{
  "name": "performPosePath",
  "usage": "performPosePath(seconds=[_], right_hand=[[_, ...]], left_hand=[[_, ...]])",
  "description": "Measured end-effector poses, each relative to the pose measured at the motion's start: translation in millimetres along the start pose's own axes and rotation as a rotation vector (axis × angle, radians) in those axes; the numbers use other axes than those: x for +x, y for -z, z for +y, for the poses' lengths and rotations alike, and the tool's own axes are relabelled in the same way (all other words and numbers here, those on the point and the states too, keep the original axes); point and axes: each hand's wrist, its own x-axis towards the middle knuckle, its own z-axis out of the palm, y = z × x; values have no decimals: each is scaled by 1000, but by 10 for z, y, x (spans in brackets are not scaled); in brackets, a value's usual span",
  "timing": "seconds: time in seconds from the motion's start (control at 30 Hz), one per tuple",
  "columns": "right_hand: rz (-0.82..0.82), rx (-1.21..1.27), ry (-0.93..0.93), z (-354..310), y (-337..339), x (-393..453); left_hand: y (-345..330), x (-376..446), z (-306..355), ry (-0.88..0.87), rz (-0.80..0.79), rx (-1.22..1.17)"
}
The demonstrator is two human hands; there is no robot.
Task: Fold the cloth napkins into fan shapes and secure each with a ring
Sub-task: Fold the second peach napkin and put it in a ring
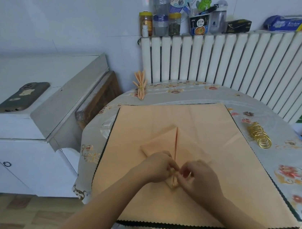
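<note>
the peach napkin being folded [175, 145] lies near the front middle of the tabletop [223, 96], on top of a larger flat peach cloth [214, 178] with a dark zigzag edge. its pleated spine stands up along the centre, with a flap spread to each side, and its near end is gathered into a narrow bundle. around it: a heap of gold rings [259, 136] sits on the flowered table cover to the right, just off the flat cloth's edge, and a finished fan napkin [140, 84] bound with a ring lies at the far left rim of the tabletop, well apart from the work. behind the tabletop stands a white radiator [227, 62] with jars, bottles and boxes along its top, and to the left a white cabinet [22, 128] carries a phone [22, 97]. nothing lies between the person and the napkin. the left hand [156, 168] and the right hand [200, 178] meet at the gathered near end, fingers curled and pinching the pleats from either side; whether a ring sits between the fingertips cannot be told.
</note>
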Motion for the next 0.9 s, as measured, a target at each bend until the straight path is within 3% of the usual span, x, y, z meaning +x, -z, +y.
performPosePath(seconds=[0.13,0.3,0.47,0.67,0.77,0.9], right_hand=[[-50,-169,131,-126,-149,-212],[26,-214,251,-116,-253,-131],[-65,-230,337,175,82,-160],[-141,-216,227,648,467,-168],[-127,-212,218,626,464,-133],[-146,-5,124,495,202,-216]], left_hand=[[31,4,51,-15,0,48],[73,5,119,-28,-20,110],[-53,17,163,-83,-1,107],[-327,36,199,-222,196,145],[-440,50,207,-245,191,120],[-473,68,151,-209,112,93]])
